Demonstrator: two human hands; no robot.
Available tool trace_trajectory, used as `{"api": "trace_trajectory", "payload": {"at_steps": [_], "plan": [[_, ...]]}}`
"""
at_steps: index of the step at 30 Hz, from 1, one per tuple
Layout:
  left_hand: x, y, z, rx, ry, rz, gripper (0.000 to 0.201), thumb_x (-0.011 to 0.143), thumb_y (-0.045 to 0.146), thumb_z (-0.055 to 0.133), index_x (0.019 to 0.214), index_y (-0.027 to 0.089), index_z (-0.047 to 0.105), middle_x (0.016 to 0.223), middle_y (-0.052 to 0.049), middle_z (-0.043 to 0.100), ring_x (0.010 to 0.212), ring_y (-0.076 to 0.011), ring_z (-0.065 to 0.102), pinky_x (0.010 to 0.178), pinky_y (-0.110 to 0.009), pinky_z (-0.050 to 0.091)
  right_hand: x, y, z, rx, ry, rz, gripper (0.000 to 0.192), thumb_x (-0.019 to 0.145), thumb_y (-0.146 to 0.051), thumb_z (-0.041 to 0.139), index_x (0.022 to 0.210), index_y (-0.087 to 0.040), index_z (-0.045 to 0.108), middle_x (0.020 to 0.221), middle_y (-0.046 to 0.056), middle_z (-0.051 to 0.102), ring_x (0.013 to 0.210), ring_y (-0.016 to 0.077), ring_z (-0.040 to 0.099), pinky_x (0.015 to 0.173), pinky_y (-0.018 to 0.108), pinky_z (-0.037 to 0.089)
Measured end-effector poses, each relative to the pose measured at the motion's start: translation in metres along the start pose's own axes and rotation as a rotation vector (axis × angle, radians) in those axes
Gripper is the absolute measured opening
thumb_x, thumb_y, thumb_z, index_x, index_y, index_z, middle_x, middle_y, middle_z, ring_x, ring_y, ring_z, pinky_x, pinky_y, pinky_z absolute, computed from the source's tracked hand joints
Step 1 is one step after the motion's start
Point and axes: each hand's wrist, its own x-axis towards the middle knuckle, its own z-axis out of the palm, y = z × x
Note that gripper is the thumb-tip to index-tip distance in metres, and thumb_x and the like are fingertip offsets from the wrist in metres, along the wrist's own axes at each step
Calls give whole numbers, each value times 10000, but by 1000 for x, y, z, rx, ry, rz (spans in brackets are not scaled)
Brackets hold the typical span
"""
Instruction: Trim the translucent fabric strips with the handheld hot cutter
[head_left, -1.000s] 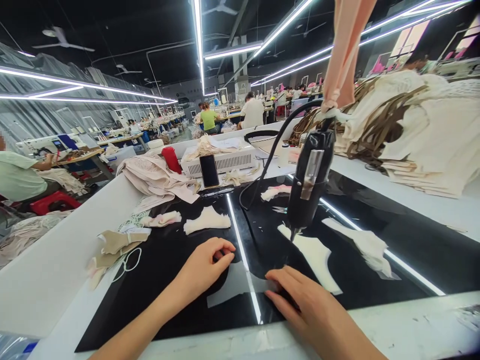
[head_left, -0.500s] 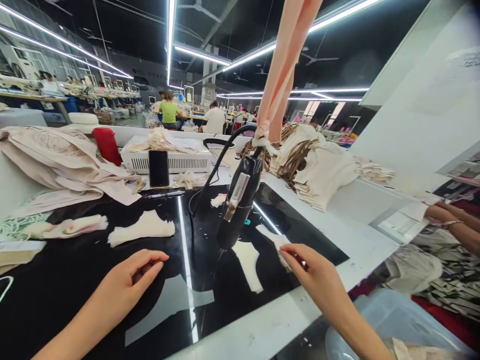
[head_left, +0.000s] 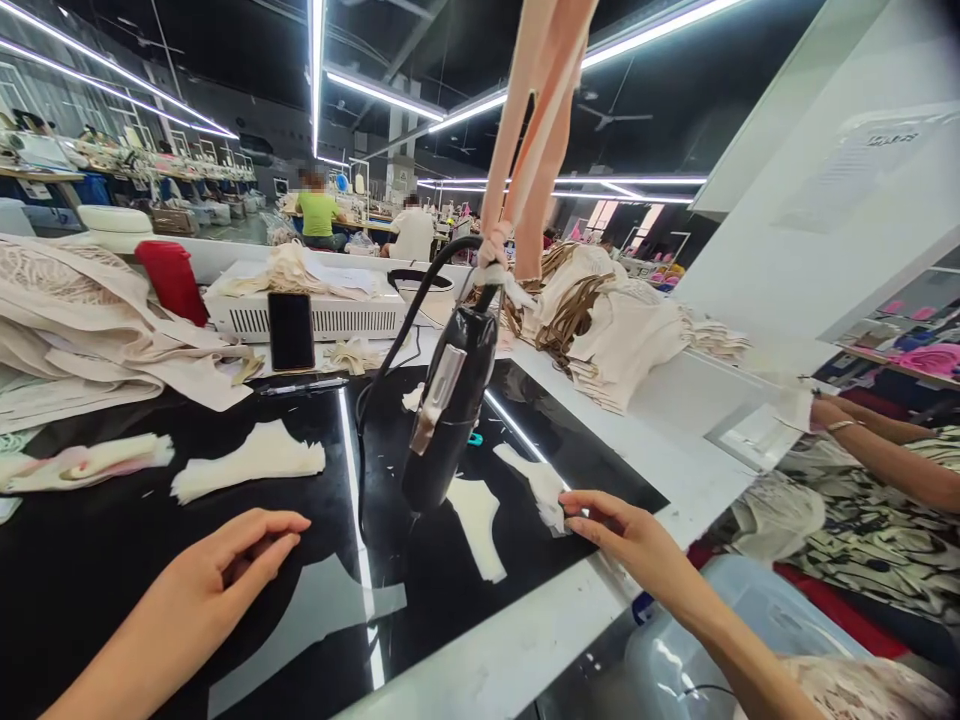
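Note:
My right hand (head_left: pixel 622 535) is at the right edge of a small stack of cut cream fabric pieces (head_left: pixel 538 485), its thumb and fingertips closed on the edge. Left of it lies another cream fabric piece (head_left: pixel 480 530). My left hand (head_left: pixel 217 570) hovers over the black tabletop (head_left: pixel 300 660), fingers loosely curled and thumb apart, with nothing in it. Beside it is a translucent pattern template (head_left: pixel 315 610). A black handheld power tool (head_left: pixel 450 400) hangs between my hands from pink fabric strips (head_left: pixel 536 150). Farther left rests a thicker stack of cream fabric pieces (head_left: pixel 251 460).
A phone (head_left: pixel 291 332) leans against a white vented box (head_left: pixel 337 318). Beige fabric heaps stand at back left (head_left: pixel 97 330) and back right (head_left: pixel 630 320). A clear plastic tub (head_left: pixel 675 650) sits at lower right, near another person's arm (head_left: pixel 885 430).
The view has shifted slightly right. My right hand has moved right relative to the small stack, from over it to its edge. My left hand's pose is nearly the same.

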Motion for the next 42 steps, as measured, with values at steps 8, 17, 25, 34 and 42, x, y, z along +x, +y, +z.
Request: {"api": "trace_trajectory", "payload": {"at_steps": [8,17,25,34,42], "plan": [[2,-8,1,24,0,17,487,924,702,632,1221,355,800,1123,0,825,958,-260,794,801,-275,646,2,-2,10,23,-60,-2,281,840,-536,709,875,-281,821,932,38,817,742,240,663,726,364,527],[3,-8,2,38,-3,61,453,943,680,624,1197,353,809,1118,-4,828,974,-264,801,789,-270,647,0,-8,13,52,-34,-24,299,901,-532,634,849,-280,787,905,42,787,827,263,674,800,368,528],[3,-3,2,46,4,51,456,947,690,614,1193,358,807,1103,2,823,929,-250,795,766,-260,640,-2,-16,9,161,38,60,310,798,-566,738,799,-261,793,818,35,755,689,216,582,647,334,452],[3,-6,3,24,3,28,462,946,688,607,1182,343,807,1055,4,818,826,-221,772,730,-255,622,22,-29,-2,553,178,189,482,707,-655,844,863,-209,750,785,25,624,657,163,534,512,265,415],[-1,9,10,-42,61,37,448,935,680,614,1118,326,818,985,-4,812,747,-219,734,689,-284,594,14,-64,-9,862,52,169,419,746,-546,917,900,-220,704,970,63,707,704,148,540,481,222,410]]}}
